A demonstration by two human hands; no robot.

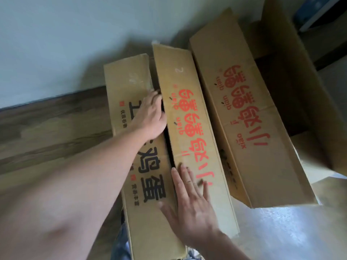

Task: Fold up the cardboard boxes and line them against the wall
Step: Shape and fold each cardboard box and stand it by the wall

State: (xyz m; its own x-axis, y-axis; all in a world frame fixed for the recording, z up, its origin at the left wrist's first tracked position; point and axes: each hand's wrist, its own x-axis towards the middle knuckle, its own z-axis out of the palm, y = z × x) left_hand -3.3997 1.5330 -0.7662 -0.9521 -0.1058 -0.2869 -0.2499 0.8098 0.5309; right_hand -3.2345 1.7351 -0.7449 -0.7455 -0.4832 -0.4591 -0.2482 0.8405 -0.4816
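Note:
Two flattened cardboard boxes stand side by side near the pale wall. The left one carries black printing. The middle one carries red printing. My left hand reaches across the black-printed box, its fingers tucked into the gap between the two and hidden there. My right hand lies flat with spread fingers on the lower face of the red-printed box. A third box with red printing stands at the right, still open with its inside showing.
A dark wood-grain skirting runs along the foot of the wall at left. Shiny pale floor lies at lower right. A dark and white piece of furniture sits at the top right corner.

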